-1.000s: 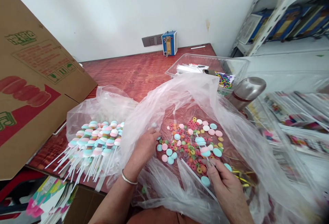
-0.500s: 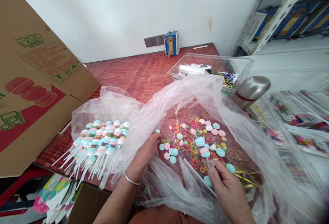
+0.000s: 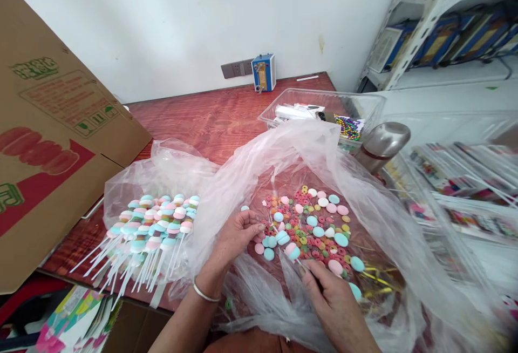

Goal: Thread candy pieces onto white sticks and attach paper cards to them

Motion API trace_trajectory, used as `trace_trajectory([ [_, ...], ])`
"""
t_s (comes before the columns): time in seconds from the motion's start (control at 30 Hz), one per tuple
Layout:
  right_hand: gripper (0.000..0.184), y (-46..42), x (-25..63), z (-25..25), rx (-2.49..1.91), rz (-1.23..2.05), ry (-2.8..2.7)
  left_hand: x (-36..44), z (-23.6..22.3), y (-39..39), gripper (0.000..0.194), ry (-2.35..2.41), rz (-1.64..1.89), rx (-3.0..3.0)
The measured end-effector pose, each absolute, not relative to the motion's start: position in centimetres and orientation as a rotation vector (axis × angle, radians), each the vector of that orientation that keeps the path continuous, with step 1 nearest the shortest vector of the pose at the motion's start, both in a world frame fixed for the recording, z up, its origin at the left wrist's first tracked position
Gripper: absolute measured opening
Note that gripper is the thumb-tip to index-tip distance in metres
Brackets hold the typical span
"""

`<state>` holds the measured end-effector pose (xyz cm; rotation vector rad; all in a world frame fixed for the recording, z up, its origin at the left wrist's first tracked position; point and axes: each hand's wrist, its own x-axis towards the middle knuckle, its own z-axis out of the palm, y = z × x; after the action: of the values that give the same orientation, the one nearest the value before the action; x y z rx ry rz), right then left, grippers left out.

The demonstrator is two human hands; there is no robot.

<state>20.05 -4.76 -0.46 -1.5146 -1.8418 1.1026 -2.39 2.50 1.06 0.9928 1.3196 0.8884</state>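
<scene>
My right hand (image 3: 329, 293) pinches the lower end of a white stick. Threaded on that candy stick (image 3: 292, 250) are pink and pale blue candies, and its tip slants up toward my left hand. My left hand (image 3: 238, 234), with a bangle on the wrist, has thumb and fingertips pressed together over the left side of the candies; what lies between them is too small to make out. Around both hands are loose ring candies (image 3: 311, 242) in several colours and smooth pastel candies (image 3: 340, 239), spread on a clear plastic bag (image 3: 259, 156).
Left of my arm, finished candy skewers (image 3: 151, 223) lie piled on another plastic bag. A cardboard box (image 3: 60, 115) stands at the left. Behind the bag are a clear tub (image 3: 283, 94) and a steel flask (image 3: 384, 145). A blue device (image 3: 263, 72) stands by the wall.
My right hand has moved left with the candy stick, away from the candies at the right. My left hand has shifted slightly, its fingertips now together near the stick's tip.
</scene>
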Motion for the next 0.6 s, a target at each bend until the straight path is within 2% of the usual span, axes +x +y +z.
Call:
trace_trajectory([
  [0.17, 0.035, -4.7, 19.7, -0.2, -1.535, 1.103, -1.893, -1.7, 1.1, 1.9, 0.034, 1.317, 0.817, 1.028],
  [0.3, 0.035, -4.8, 19.8, -0.4, -1.570, 1.046, -1.836, -2.0, 1.0, 2.1, 0.015, 1.616, 0.834, 1.459],
  [0.4, 0.037, -4.7, 20.2, -0.7, -1.620, 0.972, -1.762, -1.5, 0.9, 3.7, 0.027, 1.763, 0.831, 1.844],
  [0.53, 0.039, -4.5, 21.1, -0.7, -1.654, 0.947, -1.664, 1.2, 0.7, 6.1, 0.021, 1.721, 0.705, 2.049],
  [0.6, 0.039, -4.4, 21.9, -0.6, -1.666, 0.931, -1.585, 3.2, 0.7, 6.2, 0.028, 1.652, 0.656, 2.107],
])
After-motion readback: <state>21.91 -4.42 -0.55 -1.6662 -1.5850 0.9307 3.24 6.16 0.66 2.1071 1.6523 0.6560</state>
